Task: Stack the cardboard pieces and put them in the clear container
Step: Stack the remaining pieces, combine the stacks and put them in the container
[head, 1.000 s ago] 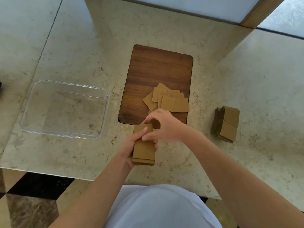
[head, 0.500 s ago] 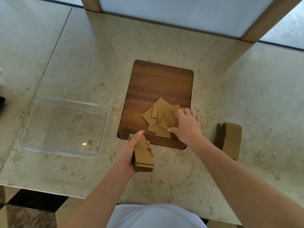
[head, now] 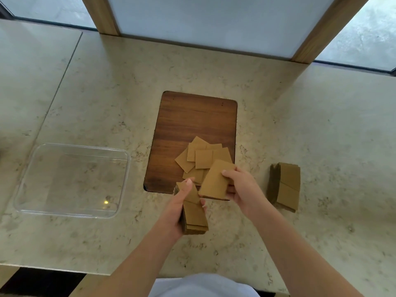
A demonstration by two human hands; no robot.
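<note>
Right hand [head: 243, 187] pinching one card [head: 216, 181], just right of the stack [head: 194, 213] gripped in left hand [head: 177, 211]; stack's long axis roughly toward viewer. Container [head: 21, 189] well left, apparently empty, nearer left hand.

loose pieces [head: 202, 159] overlapping, right fingers [head: 231, 188] behind held piece [head: 215, 181]

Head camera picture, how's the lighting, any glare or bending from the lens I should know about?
Head view: soft daylight, with faint shadows beside the side stack; one small bright glint on the floor of the clear container; wide-angle bending leans the wooden window posts outward; the held stack, left hand and right hand are sharp, without motion blur.
</note>
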